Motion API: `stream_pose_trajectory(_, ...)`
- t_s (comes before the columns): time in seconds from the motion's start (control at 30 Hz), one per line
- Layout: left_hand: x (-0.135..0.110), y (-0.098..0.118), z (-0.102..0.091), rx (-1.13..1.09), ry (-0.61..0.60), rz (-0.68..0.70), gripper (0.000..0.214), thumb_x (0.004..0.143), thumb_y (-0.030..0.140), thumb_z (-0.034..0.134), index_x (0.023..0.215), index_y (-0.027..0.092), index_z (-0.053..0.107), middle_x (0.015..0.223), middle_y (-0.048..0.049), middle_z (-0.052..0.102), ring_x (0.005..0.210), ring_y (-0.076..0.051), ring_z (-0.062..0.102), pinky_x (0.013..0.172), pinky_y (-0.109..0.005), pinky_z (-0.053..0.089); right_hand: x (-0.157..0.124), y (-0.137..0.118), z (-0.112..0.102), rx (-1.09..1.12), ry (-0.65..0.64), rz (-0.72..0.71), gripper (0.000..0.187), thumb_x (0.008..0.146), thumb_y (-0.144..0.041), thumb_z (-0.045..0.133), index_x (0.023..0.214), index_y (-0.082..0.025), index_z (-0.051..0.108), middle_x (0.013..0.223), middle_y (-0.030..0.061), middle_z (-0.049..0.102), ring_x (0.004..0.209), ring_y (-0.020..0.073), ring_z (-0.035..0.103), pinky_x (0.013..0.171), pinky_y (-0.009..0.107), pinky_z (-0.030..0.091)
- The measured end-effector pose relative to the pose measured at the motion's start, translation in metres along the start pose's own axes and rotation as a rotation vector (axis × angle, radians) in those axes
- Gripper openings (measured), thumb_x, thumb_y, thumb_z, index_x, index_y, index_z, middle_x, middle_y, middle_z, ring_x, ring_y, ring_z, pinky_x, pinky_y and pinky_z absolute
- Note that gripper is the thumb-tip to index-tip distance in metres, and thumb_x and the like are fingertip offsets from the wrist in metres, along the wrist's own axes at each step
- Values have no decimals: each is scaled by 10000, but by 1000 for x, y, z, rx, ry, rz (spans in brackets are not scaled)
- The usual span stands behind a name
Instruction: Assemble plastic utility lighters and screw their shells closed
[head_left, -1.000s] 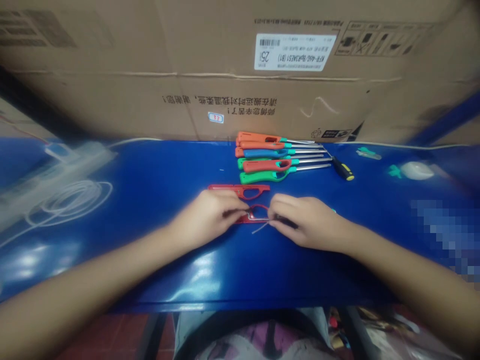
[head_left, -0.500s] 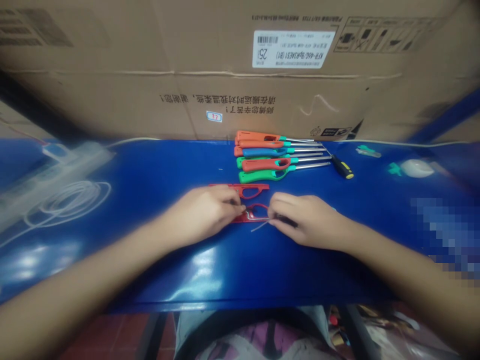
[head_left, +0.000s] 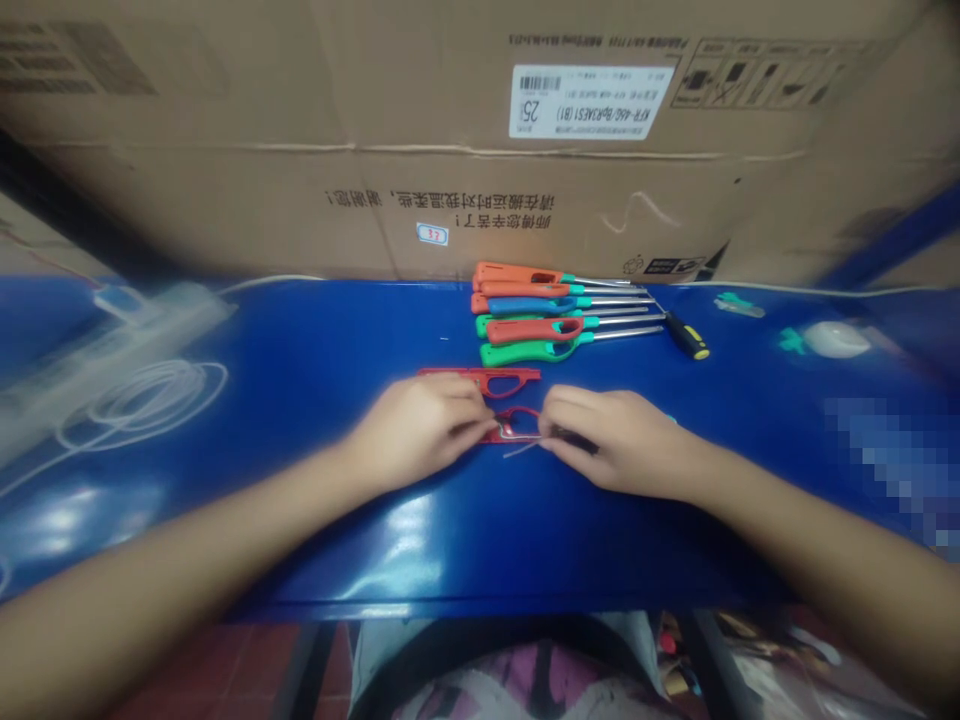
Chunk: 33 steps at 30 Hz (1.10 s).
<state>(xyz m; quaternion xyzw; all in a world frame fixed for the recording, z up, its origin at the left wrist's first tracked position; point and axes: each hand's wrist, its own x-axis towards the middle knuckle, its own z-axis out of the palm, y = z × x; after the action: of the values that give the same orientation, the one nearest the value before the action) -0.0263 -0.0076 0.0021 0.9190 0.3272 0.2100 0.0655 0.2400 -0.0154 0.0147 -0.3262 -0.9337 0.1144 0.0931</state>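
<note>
A red lighter shell half (head_left: 523,411) with a trigger loop lies on the blue table, open side up, between my two hands. My left hand (head_left: 427,425) is closed, its thumb and fingertips pinching the rear of that shell by the loop. At the front end, my right hand (head_left: 611,437) is closed with its fingertips pressed together on the shell's tip; its palm is in dark shadow. A thin pale wire or tube (head_left: 520,450) sticks out by the right fingertips. Just beyond, a second red shell half (head_left: 513,382) rests flat, partly covered by my left hand.
Behind lie several long-nosed lighters (head_left: 534,329) in a row, with a black and yellow screwdriver (head_left: 686,336) at their tips. A white power strip (head_left: 176,325) and coiled cable (head_left: 142,400) are left. Small teal parts (head_left: 739,304) and a white rounded object (head_left: 836,338) sit right. Cardboard (head_left: 262,210) stands behind.
The left fingers have shifted slightly at the shell's rear. My right hand stays at its front end. The whole view has moved a little.
</note>
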Motion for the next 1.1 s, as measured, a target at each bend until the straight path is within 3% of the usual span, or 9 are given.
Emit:
stream_pose_trajectory(0.3, 0, 7, -7, 253, -64, 97, 323, 1038, 301, 471, 954, 192, 764, 921, -41, 742, 883, -205, 700, 746, -320, 533, 0, -1, 0, 5, 2, 2, 117, 998, -264, 491, 942, -209, 577, 948, 21, 633, 714, 132, 550, 596, 262, 339)
stream_pose_trajectory(0.5, -1, 25, -14, 407, -166, 124, 279, 1016, 288, 509, 1009, 136, 743, 960, -96, 705, 882, -238, 670, 692, -333, 525, 1, -1, 1, 15, 9, 6, 97, 986, -264, 500, 933, -214, 565, 936, 12, 624, 718, 129, 544, 596, 256, 337)
stream_pose_trajectory(0.67, -1, 25, -15, 342, -198, 100, 255, 1002, 298, 542, 1017, 130, 733, 942, -98, 681, 872, -234, 650, 746, -348, 532, 1, -1, 1, -2, 9, 17, 96, 963, -279, 536, 891, -216, 544, 896, -3, 602, 677, 120, 506, 578, 253, 319)
stream_pose_trajectory(0.9, -3, 14, -12, 107, -148, -47, 168, 957, 307, 633, 994, 190, 747, 955, -49, 707, 897, -218, 677, 793, -343, 532, 2, -3, 1, -22, -4, 34, 120, 966, -301, 539, 878, -221, 531, 891, -9, 597, 663, 117, 500, 568, 255, 302)
stream_pose_trajectory(1.1, -1, 24, -13, 304, -177, 50, 232, 994, 301, 572, 977, 149, 746, 936, -72, 706, 877, -228, 659, 742, -345, 504, 2, -3, 0, -39, 5, 24, 126, 971, -292, 526, 873, -216, 547, 885, 0, 599, 658, 120, 502, 559, 262, 297)
